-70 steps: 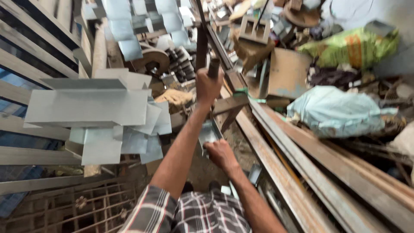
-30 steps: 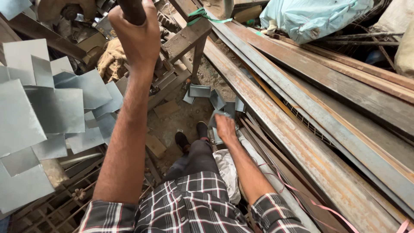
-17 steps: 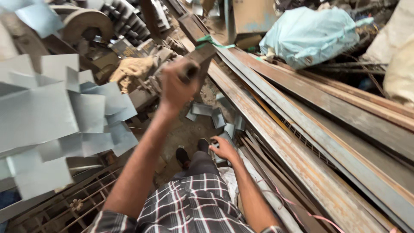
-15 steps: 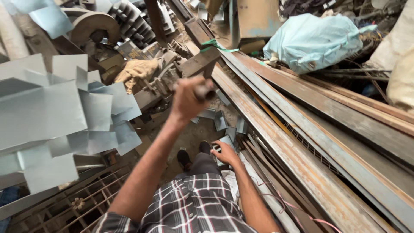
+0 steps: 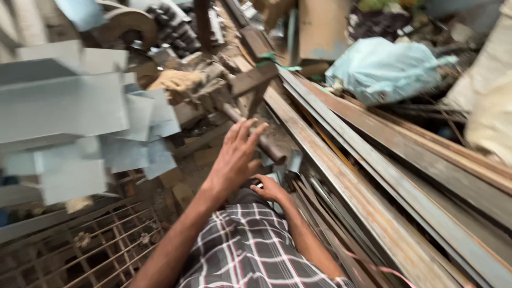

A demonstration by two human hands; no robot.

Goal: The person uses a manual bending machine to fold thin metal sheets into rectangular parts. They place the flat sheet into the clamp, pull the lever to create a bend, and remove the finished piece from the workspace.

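Note:
My left hand (image 5: 234, 157) reaches forward with its fingers spread and holds nothing. Just past its fingertips lies a brown round handle (image 5: 266, 148), slanting across the ground; its far end is lost among scrap. My right hand (image 5: 269, 188) is lower, just in front of my checked-cloth knees (image 5: 250, 245). Its fingers are closed on a small grey folded metal piece (image 5: 292, 161) that rests on the ground beside the rusty beams. The view is blurred by motion.
Stacks of grey folded sheet-metal pieces (image 5: 69, 112) fill the left. Long rusty steel beams (image 5: 373, 181) run diagonally on the right. A pale blue sack (image 5: 378, 69) lies beyond them. A metal grille (image 5: 90, 245) sits at the lower left, with scrap and a round disc (image 5: 128, 21) at the back.
My left hand held a dark-handled tool high, swung it down toward the metal piece, and is now open off the handle. My right hand stayed low on the grey piece.

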